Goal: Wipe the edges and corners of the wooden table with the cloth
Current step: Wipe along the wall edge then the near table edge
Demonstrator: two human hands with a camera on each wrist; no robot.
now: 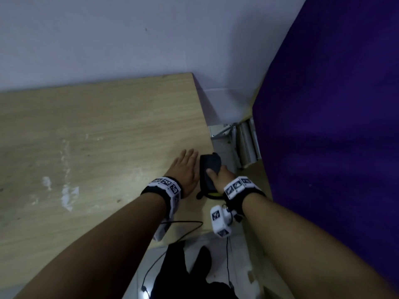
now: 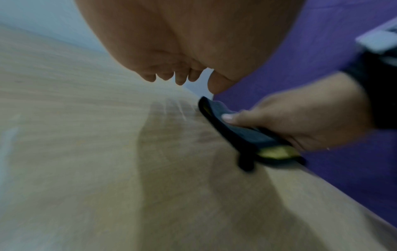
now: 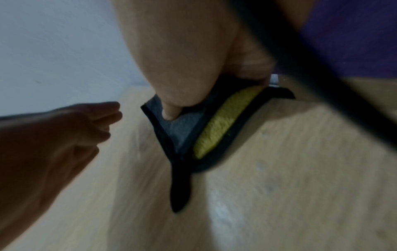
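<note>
A dark grey cloth (image 1: 208,169) with black trim and a yellow inner side is folded over the right edge of the light wooden table (image 1: 97,137). My right hand (image 1: 220,176) grips the cloth (image 3: 182,132), thumb on top and fingers wrapped below the table edge. The cloth (image 2: 242,134) shows its yellow patch near the palm of my right hand (image 2: 290,118). My left hand (image 1: 185,167) lies flat on the tabletop just left of the cloth, fingers straight. In the wrist views my left hand (image 2: 182,74) (image 3: 64,132) hovers close to the wood.
A white wall (image 1: 129,39) runs behind the table. A large purple surface (image 1: 334,126) stands to the right, with a metal frame (image 1: 241,143) in the gap beside the table. Black cables (image 1: 183,231) and dark clothing (image 1: 194,272) show below the table's near edge.
</note>
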